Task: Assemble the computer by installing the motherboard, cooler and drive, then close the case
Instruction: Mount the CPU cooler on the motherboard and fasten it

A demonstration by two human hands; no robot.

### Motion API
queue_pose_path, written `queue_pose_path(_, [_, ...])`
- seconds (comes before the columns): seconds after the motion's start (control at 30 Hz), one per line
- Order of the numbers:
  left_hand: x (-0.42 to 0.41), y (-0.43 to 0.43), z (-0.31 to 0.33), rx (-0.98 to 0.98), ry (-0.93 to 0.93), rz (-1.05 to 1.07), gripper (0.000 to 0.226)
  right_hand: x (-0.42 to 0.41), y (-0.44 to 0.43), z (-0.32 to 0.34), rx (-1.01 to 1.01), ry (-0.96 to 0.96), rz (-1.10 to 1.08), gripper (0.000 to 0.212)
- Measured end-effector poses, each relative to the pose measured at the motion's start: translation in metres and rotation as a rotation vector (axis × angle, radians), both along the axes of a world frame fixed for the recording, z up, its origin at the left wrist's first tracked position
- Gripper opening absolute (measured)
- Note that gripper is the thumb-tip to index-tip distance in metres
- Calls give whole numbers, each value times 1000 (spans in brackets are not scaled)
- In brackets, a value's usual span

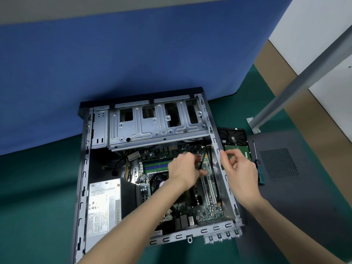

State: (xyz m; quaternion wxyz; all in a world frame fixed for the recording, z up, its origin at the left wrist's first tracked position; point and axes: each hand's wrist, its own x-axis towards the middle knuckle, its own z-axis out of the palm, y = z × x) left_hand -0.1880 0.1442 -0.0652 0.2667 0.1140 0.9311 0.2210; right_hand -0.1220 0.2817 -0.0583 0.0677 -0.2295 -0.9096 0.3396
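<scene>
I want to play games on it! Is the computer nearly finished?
Not yet. The motherboard already sits in the case. The left hand reaches among its cables, right hand at the case wall. Still outside: the drive and the side panel. No cooler shows.

Left hand (pixel 182 170): motion-blurred. Its fingers are lost among the cables over the motherboard (pixel 209 210), so its grip cannot be determined. The left wrist and forearm cover the board's middle and part of the processor socket (pixel 159 184).

Right hand (pixel 240 168): fingers curled at the case (pixel 214 138) wall; whether they pinch anything is too small to tell. The hand hides the near end of the drive (pixel 233 138) and part of the screwdriver (pixel 260 175) handle.

The 2 forearms are cut off by the bottom edge.

Power supply (pixel 103 202): label print illegible.
</scene>
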Motion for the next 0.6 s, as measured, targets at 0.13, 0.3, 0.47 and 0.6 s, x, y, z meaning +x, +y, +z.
queue_pose_path(0.13, [-1,-5,-14,257,-227,119,8,5,-10,12,243,150,-17,25])
queue_pose_path(0.3, [1,-5,-20,429,-305,201,13,17,-41,12,385,420,219,20])
queue_pose_path(0.47, [-3,1,-21,441,-253,234,11,23,-71,7,211,-218,260,23])
queue_pose_path(0.6, [-13,-18,-15,684,-369,373,25,19,-74,8,-235,-428,86,27])
